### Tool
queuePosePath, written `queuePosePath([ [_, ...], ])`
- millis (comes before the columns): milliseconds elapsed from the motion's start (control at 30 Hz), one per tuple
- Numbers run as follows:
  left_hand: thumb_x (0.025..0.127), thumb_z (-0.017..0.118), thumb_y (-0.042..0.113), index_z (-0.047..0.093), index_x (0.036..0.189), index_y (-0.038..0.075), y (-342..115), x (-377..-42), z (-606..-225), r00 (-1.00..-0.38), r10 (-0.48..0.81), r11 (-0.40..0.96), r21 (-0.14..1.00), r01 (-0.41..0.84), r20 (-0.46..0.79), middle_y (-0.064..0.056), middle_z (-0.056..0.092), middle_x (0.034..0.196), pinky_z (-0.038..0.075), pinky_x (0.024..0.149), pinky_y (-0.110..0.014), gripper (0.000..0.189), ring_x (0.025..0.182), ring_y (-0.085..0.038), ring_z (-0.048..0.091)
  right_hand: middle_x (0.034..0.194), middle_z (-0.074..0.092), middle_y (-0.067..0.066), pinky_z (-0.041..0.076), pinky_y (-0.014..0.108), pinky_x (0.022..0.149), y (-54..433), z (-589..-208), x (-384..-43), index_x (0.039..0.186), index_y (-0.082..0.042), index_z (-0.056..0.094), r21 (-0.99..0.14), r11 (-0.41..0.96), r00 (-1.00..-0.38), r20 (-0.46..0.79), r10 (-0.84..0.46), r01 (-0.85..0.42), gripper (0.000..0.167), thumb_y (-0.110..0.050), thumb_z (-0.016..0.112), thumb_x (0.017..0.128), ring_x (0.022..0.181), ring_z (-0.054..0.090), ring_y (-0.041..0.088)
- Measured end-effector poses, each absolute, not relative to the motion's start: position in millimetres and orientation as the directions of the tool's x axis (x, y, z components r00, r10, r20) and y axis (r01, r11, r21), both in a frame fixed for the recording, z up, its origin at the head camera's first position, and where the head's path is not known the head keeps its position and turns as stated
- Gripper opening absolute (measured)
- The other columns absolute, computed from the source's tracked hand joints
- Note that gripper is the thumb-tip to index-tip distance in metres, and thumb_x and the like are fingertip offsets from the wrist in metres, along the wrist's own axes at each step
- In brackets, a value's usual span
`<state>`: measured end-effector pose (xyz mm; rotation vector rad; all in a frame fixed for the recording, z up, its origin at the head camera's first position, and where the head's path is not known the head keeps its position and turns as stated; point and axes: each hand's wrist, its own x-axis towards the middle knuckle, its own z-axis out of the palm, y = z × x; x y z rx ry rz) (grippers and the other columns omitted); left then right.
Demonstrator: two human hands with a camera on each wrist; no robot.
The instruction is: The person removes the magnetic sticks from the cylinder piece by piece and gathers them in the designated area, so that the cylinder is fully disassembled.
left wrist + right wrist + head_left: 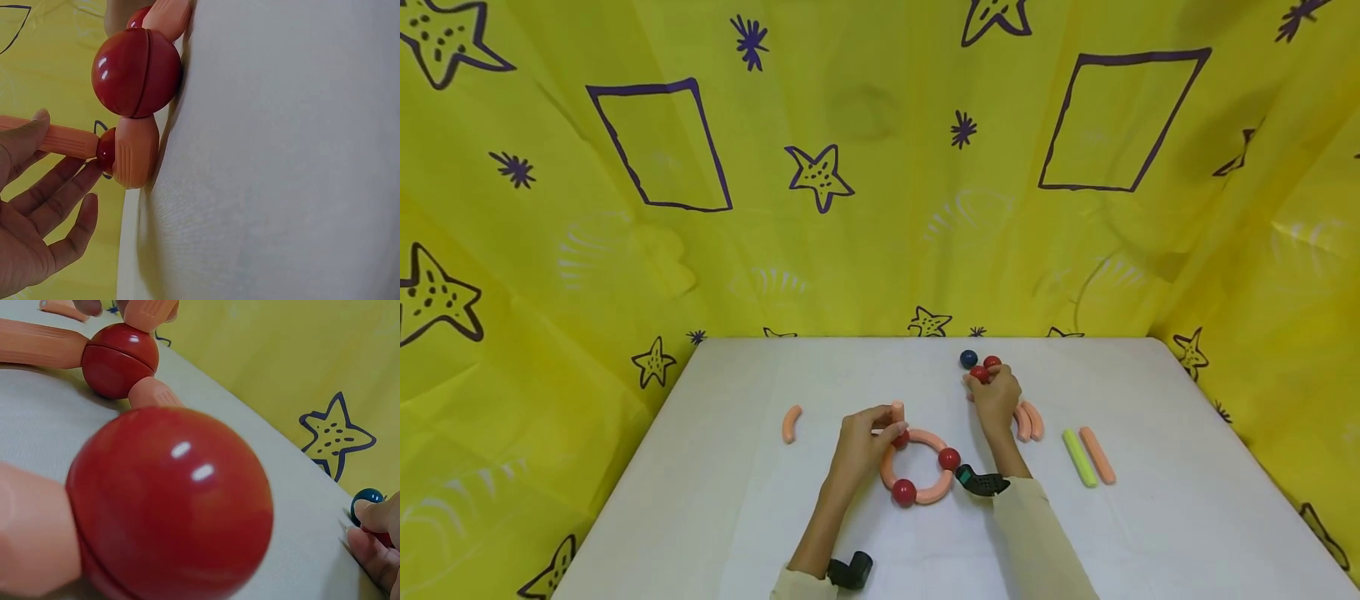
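On the white table lies a ring of curved peach-orange pieces (934,494) joined by red balls (905,492). My left hand (865,435) is at the ring's far-left ball, pinching an orange rod (898,411) that stands upright on that ball. In the left wrist view the thumb lies along the rod (72,140), and a fingertip is right at the small-looking red ball (107,151). At the back of the table my right hand (997,400) holds a red ball (978,374) between thumb and fingers. Another red ball (992,362) and a dark blue ball (968,359) are beside it.
Two curved orange pieces (1034,421) lie under and beside the right wrist. Farther right are a straight yellow-green rod (1079,458) and a straight orange rod (1097,455). One curved piece (792,424) lies left of the ring. A yellow patterned cloth (880,250) rises behind the table.
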<state>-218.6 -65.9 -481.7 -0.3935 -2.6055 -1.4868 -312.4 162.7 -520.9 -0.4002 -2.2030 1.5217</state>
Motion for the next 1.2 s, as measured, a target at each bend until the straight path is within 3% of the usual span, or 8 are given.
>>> queuePosePath([
  [400,0.091,0.069,0.023,0.073,0.102,0.009,-67.2,-218.4,-479.9,-0.953,0.173,0.489,0.818,0.303,0.249,-0.003,0.074,0.095,0.058,0.076,-0.026,0.018,0.096,-0.021,0.071,0.094,0.06,0.024,0.048,0.012,0.049,161.7,-526.8,-314.0,0.111,0.009,0.051,-0.974,0.218,-0.849,0.168,0.502,-0.064,0.038,0.0,0.075,0.082,0.051,0.056,0.0],
  [967,0.091,0.069,0.025,0.072,0.101,0.011,-66.5,-217.5,-483.8,-0.961,0.177,0.519,0.81,0.274,0.212,-0.003,0.074,0.097,0.057,0.079,-0.029,0.017,0.097,-0.02,0.07,0.093,0.058,0.02,0.047,0.01,0.051,163.5,-526.0,-307.0,0.107,0.007,0.055,-0.951,0.308,-0.859,0.179,0.479,-0.026,0.028,-0.001,0.07,0.086,0.055,0.056,0.001],
  [1200,0.091,0.069,0.024,0.072,0.103,0.01,-68.4,-219.4,-487.0,-0.964,0.203,0.546,0.797,0.258,0.173,-0.007,0.072,0.105,0.057,0.081,-0.033,0.018,0.097,-0.022,0.07,0.092,0.057,0.018,0.046,0.012,0.051,166.4,-520.5,-302.0,0.105,0.006,0.056,-0.947,0.322,-0.873,0.169,0.458,-0.014,0.023,-0.006,0.068,0.09,0.054,0.058,0.005],
])
